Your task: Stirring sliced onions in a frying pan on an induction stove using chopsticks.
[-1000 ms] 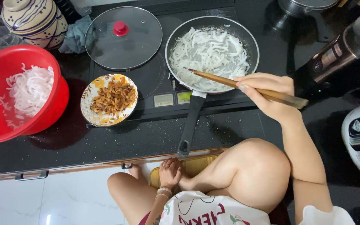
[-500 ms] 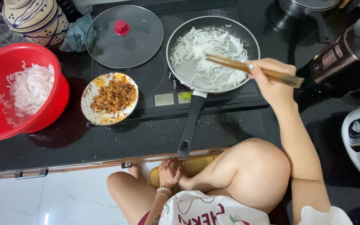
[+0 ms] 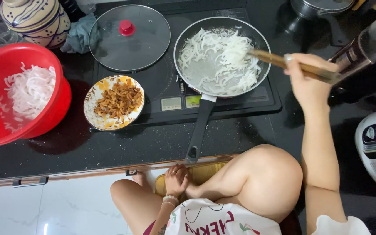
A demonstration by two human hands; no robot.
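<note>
Noodles [image 3: 223,56] in the frying pan [image 3: 183,48] want gentle lifting and turning, so the right hand [image 3: 306,80], pinching the wooden chopsticks [image 3: 283,63], should stir evenly, while the left hand [image 3: 177,179] rests loosely curled on a foot.

Red bowl [image 3: 44,117] holding white noodles [image 3: 29,91]; white noodles too in the grey-lined black pan [image 3: 205,122]. Floral yellow-and-white plate [image 3: 93,93], brown bits on it. Clear glass lid [image 3: 149,48], red knob [image 3: 126,27]; cream jar [image 3: 35,19] striped dark blue.

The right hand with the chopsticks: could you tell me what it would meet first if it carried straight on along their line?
Probably the white noodle strips in the frying pan; the chopsticks in the right hand already seem to reach them, though depth is unclear.
</note>
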